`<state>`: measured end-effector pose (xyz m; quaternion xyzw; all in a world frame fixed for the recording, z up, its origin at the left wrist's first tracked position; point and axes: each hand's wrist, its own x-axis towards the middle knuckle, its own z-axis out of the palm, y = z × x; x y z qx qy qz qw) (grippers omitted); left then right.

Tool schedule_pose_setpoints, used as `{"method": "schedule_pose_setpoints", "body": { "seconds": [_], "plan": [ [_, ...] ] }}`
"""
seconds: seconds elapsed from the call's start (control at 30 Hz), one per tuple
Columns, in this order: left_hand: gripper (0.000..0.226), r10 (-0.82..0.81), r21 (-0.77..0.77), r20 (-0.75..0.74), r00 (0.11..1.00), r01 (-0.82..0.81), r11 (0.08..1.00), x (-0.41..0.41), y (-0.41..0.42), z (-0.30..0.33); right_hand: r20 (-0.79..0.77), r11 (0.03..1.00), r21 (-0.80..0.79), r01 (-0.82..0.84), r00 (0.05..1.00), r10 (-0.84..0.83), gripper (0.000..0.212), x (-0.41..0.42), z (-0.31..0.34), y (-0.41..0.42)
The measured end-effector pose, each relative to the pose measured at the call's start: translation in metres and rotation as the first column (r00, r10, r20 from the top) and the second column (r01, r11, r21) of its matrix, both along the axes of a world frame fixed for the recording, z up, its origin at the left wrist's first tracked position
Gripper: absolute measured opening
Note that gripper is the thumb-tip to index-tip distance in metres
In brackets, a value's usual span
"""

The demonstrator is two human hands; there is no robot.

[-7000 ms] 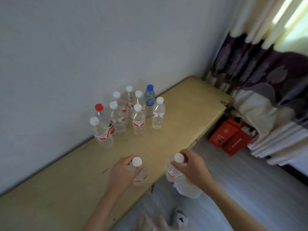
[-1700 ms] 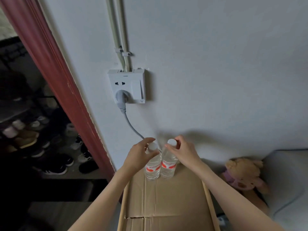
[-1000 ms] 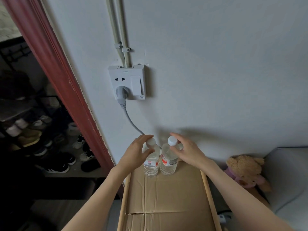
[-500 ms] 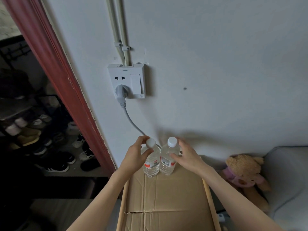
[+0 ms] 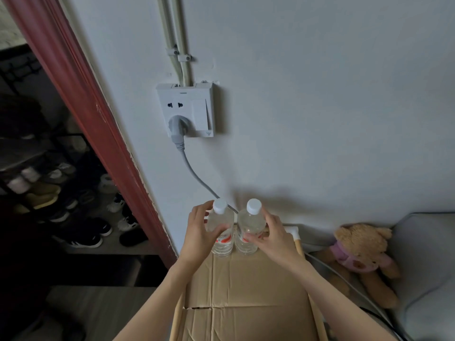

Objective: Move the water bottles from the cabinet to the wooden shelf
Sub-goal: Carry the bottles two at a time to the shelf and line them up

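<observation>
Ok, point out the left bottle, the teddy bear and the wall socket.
left bottle [image 5: 219, 206]: head view, on its white cap.
teddy bear [image 5: 357, 238]: head view, on its head.
wall socket [image 5: 200, 108]: head view, on the white plate right of the plug.

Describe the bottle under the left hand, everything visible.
The left bottle is clear plastic with a white screw cap, still shut, and a white-and-red label around its middle. It looks filled with water. It stands upright on the cardboard sheet at the far end of the shelf, close to the wall and right beside the second bottle. The left hand wraps its side, thumb across the front.
</observation>
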<state>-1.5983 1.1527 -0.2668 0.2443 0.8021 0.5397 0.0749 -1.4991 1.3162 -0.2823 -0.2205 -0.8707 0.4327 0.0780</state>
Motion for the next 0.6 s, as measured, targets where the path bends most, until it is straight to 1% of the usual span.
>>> {"method": "schedule_pose_setpoints", "body": {
  "seconds": [0.03,0.1,0.17,0.23,0.3,0.4,0.53,0.6],
  "plan": [
    [0.065,-0.019,-0.009,0.037,0.999,0.019,1.0,0.0,-0.004,-0.004,0.007,0.998,-0.055,-0.023,1.0,0.024,0.084,0.003,-0.003,0.0],
    [0.081,-0.05,-0.045,0.13,0.99,0.056,0.997,-0.001,-0.011,-0.022,0.055,0.992,-0.115,-0.043,0.997,0.049,0.092,0.006,-0.011,0.001],
    [0.088,-0.072,-0.091,0.211,0.975,0.093,0.991,0.001,-0.017,-0.036,0.084,0.982,-0.181,-0.046,0.994,0.062,0.091,0.007,-0.018,0.001],
    [0.083,-0.077,-0.115,0.268,0.96,0.111,0.987,0.003,-0.018,-0.052,0.116,0.968,-0.25,-0.034,0.991,0.065,0.08,0.007,-0.027,0.0],
    [0.072,-0.075,-0.132,0.269,0.96,0.114,0.985,0.004,-0.016,-0.062,0.168,0.962,-0.274,0.002,0.985,0.045,0.072,0.006,-0.035,0.0],
    [0.067,-0.04,-0.161,0.272,0.961,0.087,0.983,0.007,-0.009,-0.07,0.196,0.941,-0.335,0.043,0.98,0.025,0.079,0.002,-0.047,0.002],
    [0.045,0.052,-0.177,0.247,0.968,-0.007,0.984,0.008,-0.001,-0.074,0.146,0.892,-0.451,0.026,0.988,0.045,0.069,-0.006,-0.054,-0.002],
    [0.043,0.067,-0.161,0.243,0.968,-0.028,0.987,0.008,0.003,-0.072,0.133,0.862,-0.505,0.051,0.991,0.019,0.071,-0.008,-0.06,-0.002]
  ]
}}
